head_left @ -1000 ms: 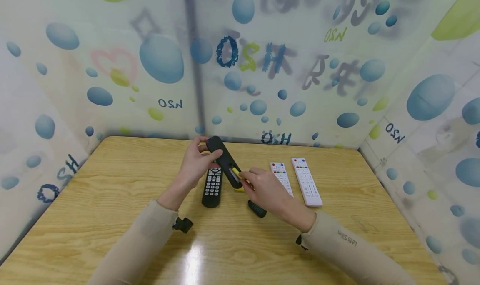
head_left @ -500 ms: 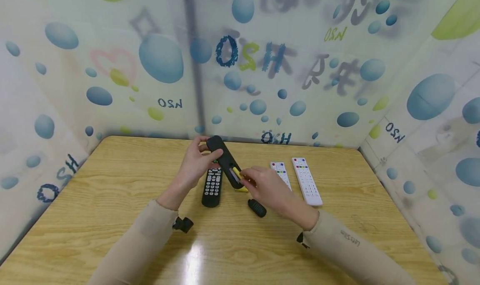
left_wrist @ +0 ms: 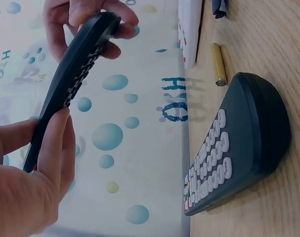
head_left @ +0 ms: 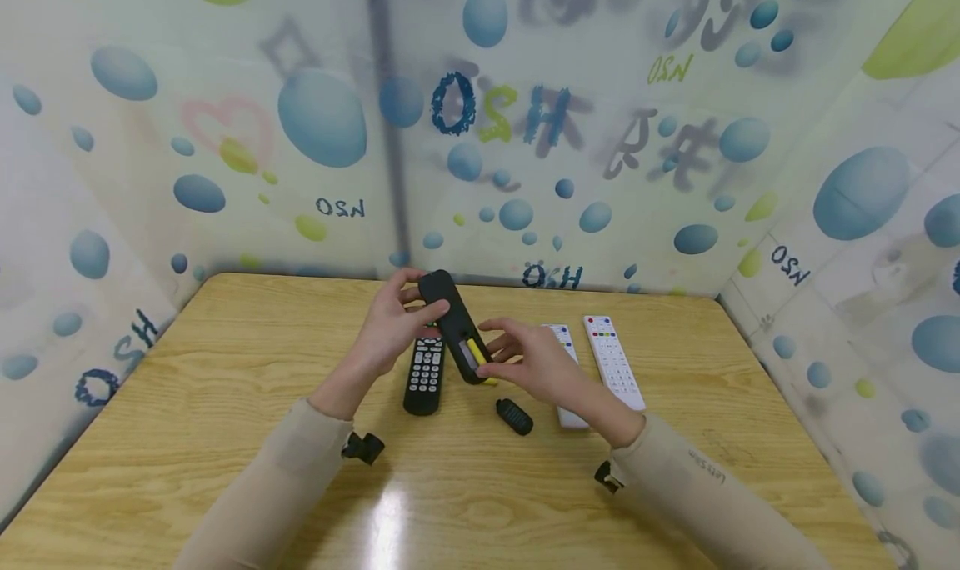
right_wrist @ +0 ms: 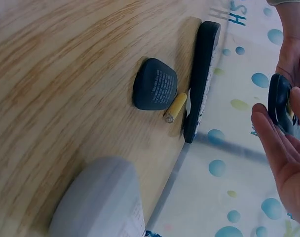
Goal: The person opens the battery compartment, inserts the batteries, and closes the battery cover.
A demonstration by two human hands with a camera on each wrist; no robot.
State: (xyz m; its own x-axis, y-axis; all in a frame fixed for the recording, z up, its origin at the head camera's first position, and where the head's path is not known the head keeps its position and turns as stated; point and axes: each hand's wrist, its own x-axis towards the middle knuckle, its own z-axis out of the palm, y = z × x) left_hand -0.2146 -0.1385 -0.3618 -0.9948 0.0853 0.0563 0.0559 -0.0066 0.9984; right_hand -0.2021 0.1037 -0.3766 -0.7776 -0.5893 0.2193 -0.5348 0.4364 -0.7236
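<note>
My left hand (head_left: 392, 328) grips a black remote control (head_left: 450, 307) by its upper part, with the back facing up and raised off the table. In its uncovered battery compartment lies a yellow battery (head_left: 477, 352). My right hand (head_left: 542, 368) is at the remote's lower end, the thumb by the battery and the fingers around the far edge. Below the remote, a second yellow battery (left_wrist: 218, 64) rests on the table in the left wrist view. A small black battery cover (head_left: 514, 417) lies nearer me, its inner side hidden in the head view.
Another black remote (head_left: 425, 376) lies button side up, left of the raised one. Two white remotes, one partly behind my right hand (head_left: 572, 417) and one further right (head_left: 613, 362), lie on the wooden table (head_left: 285, 370). A patterned wall rises behind it.
My right hand has let go of the battery, which now sits down in the compartment, and its fingers have spread around the remote's lower end. The remote has tilted slightly in my left hand.
</note>
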